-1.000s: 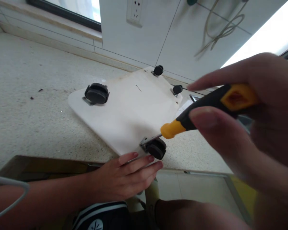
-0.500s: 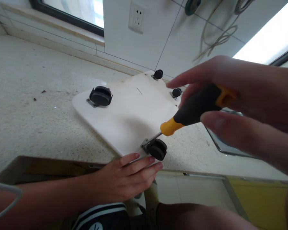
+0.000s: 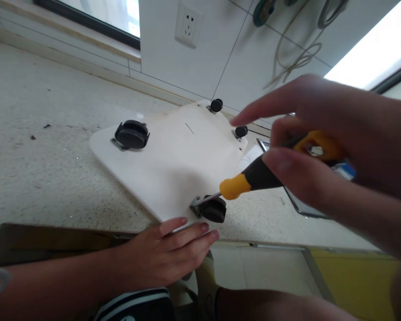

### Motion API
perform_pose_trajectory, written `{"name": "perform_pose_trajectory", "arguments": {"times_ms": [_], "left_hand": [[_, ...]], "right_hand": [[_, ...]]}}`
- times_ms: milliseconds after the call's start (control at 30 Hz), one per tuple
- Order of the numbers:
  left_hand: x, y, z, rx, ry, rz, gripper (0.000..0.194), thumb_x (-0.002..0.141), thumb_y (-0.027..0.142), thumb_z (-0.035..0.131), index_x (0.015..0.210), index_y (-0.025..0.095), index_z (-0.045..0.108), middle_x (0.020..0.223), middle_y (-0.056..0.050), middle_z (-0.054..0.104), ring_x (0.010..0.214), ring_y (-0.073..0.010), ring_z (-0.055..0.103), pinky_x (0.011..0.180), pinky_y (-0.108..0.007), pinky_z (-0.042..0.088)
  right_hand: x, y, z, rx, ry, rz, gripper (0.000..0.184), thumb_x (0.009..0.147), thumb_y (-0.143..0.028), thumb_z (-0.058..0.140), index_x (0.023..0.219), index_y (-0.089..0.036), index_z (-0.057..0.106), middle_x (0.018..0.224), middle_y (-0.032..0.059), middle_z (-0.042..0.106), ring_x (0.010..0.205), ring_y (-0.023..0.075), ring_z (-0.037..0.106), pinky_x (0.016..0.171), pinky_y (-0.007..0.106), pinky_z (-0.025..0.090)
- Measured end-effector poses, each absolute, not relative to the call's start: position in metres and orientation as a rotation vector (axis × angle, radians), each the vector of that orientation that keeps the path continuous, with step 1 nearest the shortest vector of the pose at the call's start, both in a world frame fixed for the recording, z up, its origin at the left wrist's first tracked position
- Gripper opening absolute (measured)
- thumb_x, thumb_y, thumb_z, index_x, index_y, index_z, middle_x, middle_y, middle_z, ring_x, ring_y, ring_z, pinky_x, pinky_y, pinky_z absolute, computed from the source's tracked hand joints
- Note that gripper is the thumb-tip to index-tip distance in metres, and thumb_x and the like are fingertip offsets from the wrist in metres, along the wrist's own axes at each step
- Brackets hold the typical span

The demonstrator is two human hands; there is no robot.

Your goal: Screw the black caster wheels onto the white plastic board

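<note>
A white board [image 3: 167, 165] lies on the counter with black caster wheels on its upper side. My right hand [image 3: 314, 147] grips a yellow-and-black screwdriver [image 3: 259, 176], thumb and fingers around the handle and the index finger stretched out. The screwdriver's tip rests at the metal plate of the nearest caster [image 3: 214, 208]; the screw under it is too small to make out. Along the board's near edge my left hand [image 3: 180, 249] lies with fingers extended, just beside that caster. Another caster [image 3: 132, 134] sits at the left corner, and two small ones [image 3: 216, 105] at the far end.
The speckled counter [image 3: 47, 169] ends at a front edge below the board. A metal-rimmed sink [image 3: 302, 214] lies to the right, partly behind my right hand. On the tiled wall are a socket [image 3: 189, 25] and a hanging looped cord [image 3: 304, 60].
The right hand has turned around the screwdriver, and the handle has tilted lower. Its tip stays at the same caster. The whole view has shifted slightly; the left hand stays on the board's edge.
</note>
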State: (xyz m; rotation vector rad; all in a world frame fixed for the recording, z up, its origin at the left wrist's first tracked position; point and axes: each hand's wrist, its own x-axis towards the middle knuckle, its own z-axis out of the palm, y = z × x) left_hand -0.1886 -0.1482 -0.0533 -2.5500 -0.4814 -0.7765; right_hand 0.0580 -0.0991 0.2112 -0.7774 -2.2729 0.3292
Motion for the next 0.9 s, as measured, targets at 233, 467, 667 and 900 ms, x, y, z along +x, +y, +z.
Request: {"name": "perform_pose_trajectory", "arguments": {"times_ms": [233, 467, 667, 900], "left_hand": [[-0.191, -0.149, -0.051, -2.555, -0.477, -0.736, 0.037, 0.108, 0.034, 0.062, 0.143, 0.031, 0.074, 0.177, 0.001, 0.047, 0.168, -0.0227, 0.03, 0.143, -0.044, 0.011], [-0.191, -0.151, -0.055, -2.567, -0.479, -0.704, 0.039, 0.109, 0.034, 0.061, 0.147, 0.031, 0.073, 0.178, 0.0, 0.045, 0.167, -0.0211, 0.031, 0.144, -0.047, 0.004], [-0.191, -0.151, -0.056, -2.555, -0.485, -0.725, 0.037, 0.108, 0.035, 0.064, 0.144, 0.031, 0.074, 0.177, 0.001, 0.047, 0.169, -0.022, 0.029, 0.144, -0.045, 0.008], [-0.19, -0.152, -0.054, -2.569, -0.496, -0.747, 0.036, 0.109, 0.033, 0.059, 0.141, 0.031, 0.076, 0.174, 0.003, 0.051, 0.168, -0.0209, 0.03, 0.144, -0.046, 0.002]], "right_hand": [[0.036, -0.092, 0.207, -0.912, -2.552, -0.202, 0.023, 0.105, -0.04, 0.06, 0.089, -0.026, 0.07, 0.054, -0.0043, 0.053, 0.037, 0.0079, 0.035, 0.031, 0.031, 0.025], [0.047, -0.091, 0.2, -0.959, -2.456, -0.163, 0.026, 0.103, -0.04, 0.068, 0.083, -0.023, 0.073, 0.05, -0.0051, 0.054, 0.037, 0.0059, 0.035, 0.032, 0.028, 0.026], [0.047, -0.1, 0.2, -1.039, -2.523, 0.034, 0.034, 0.102, -0.04, 0.066, 0.132, -0.027, 0.074, 0.075, -0.0026, 0.074, 0.044, 0.01, 0.055, 0.034, 0.03, 0.038], [0.051, -0.106, 0.197, -1.04, -2.5, -0.102, 0.029, 0.11, -0.036, 0.056, 0.13, -0.032, 0.076, 0.069, -0.0052, 0.072, 0.044, 0.0104, 0.056, 0.043, 0.032, 0.044]]}}
